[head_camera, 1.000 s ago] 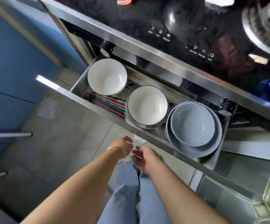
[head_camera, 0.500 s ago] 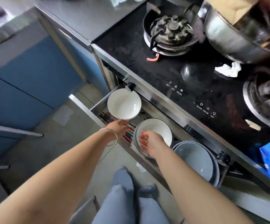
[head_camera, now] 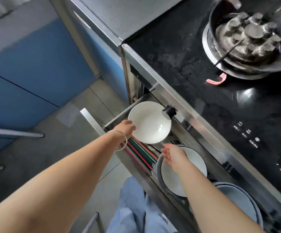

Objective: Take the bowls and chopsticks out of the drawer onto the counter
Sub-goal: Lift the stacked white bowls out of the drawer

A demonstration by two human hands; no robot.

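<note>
While the pulled-out stainless-steel drawer (head_camera: pixel 101 122) stands open under the black glass cooktop (head_camera: pixel 203 84), the person's left hand (head_camera: pixel 125 127) reaches into its far end and meets the plain white round bowl (head_camera: pixel 150 122) at its near-left rim; the thumb lies on the rim edge, but the other fingers are hidden under the hand, so I cannot tell whether they have closed on it. That bowl is glossy, deep and white all over, sitting at the far end of the drawer, with a black round knob (head_camera: pixel 169 112) showing over its far-right rim. A thin silver bangle (head_camera: pixel 119 140) circles the left wrist. Just beside the wrist, a bundle of long thin chopsticks in red, green and dark colours (head_camera: pixel 141 153) lies flat along the drawer's front edge, between the two white bowls. The right hand (head_camera: pixel 173 156) hovers with fingers (head_camera: pixel 165 147) spread and holding nothing, over the left rim of a white round bowl with a dark rim line (head_camera: pixel 193 160), which rests nested in a grey dish further along the drawer. At the drawer's near end a pale blue-grey bowl (head_camera: pixel 237 197) is partly in view, well apart from both hands. On the cooktop, a grimy gas burner (head_camera: pixel 249 37) sits blurred, a small pink curved scrap (head_camera: pixel 216 80) just beside it.
</note>
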